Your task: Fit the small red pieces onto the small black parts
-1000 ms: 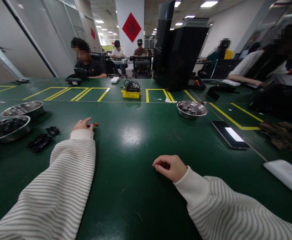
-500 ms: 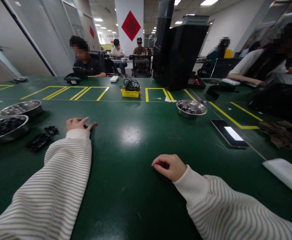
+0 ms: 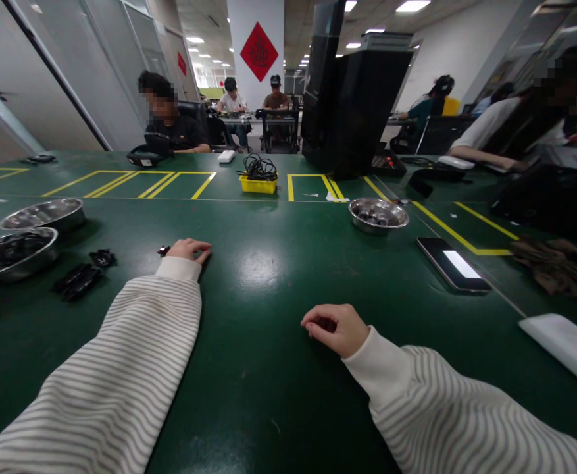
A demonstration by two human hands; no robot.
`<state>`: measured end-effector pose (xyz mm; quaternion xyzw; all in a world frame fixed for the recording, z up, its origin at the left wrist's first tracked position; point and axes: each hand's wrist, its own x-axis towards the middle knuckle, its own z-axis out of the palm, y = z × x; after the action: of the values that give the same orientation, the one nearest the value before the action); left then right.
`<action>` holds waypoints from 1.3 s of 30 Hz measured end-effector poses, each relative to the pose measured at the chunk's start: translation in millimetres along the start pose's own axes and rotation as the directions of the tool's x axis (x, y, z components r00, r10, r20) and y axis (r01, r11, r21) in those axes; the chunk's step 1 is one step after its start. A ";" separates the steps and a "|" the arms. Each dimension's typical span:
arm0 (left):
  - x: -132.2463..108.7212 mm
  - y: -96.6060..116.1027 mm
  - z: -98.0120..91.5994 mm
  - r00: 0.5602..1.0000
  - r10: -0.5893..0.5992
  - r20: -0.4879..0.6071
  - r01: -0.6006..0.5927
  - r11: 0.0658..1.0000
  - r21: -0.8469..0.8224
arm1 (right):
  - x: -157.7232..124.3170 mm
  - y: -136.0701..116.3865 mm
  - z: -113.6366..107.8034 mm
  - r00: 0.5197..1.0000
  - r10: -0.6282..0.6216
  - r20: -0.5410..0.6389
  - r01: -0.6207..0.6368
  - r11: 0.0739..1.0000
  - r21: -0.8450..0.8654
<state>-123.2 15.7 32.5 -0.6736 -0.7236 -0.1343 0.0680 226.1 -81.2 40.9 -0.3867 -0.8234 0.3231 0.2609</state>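
Observation:
My left hand (image 3: 189, 250) rests low over the green table (image 3: 249, 329), its thumb and fingers curled toward each other at the right. What its fingers hold, if anything, is hidden. A small black piece (image 3: 163, 251) lies just left of this hand. Farther left are black parts (image 3: 77, 282) and a smaller black part (image 3: 103, 257), beside a metal bowl of black items (image 3: 14, 270). My right hand (image 3: 335, 329) lies on the table nearer to me, thumb and fingertips pressed together, with nothing visible in them.
Another metal bowl (image 3: 41, 216) stands at the left. A bowl with small items (image 3: 377, 216), a phone (image 3: 453, 264) and a white object (image 3: 564, 349) are on the right. A yellow tray (image 3: 258, 184) holds black cables. People sit beyond the table.
My left hand has moved right, off the small black piece, to where the small red piece lay; that red piece is now out of sight. My right hand has barely moved.

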 end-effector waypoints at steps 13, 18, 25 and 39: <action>-107.2 161.0 -1.9 0.687 0.708 -0.160 -0.632 0.475 -0.613 | 0.5 12.1 -4.5 0.968 0.185 -0.169 -0.148 0.966 0.210; -104.6 159.0 0.3 0.660 0.749 -0.060 -0.612 0.490 -0.621 | -1.0 9.8 -2.9 0.979 0.133 -0.153 -0.108 0.981 0.161; -77.8 128.3 -5.0 0.761 0.635 -0.133 -0.616 0.644 -0.454 | -2.7 5.7 -7.2 0.987 0.097 -0.126 -0.081 0.989 0.123; -14.7 -54.8 -11.9 0.913 -0.409 -0.015 0.407 0.903 0.138 | -1.8 3.1 -5.6 0.991 0.089 -0.103 -0.075 0.989 0.130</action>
<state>-177.4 -4.8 34.1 -0.5021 -0.8564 -0.0902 0.0798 232.3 -79.3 42.0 -0.4201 -0.7693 0.3634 0.3155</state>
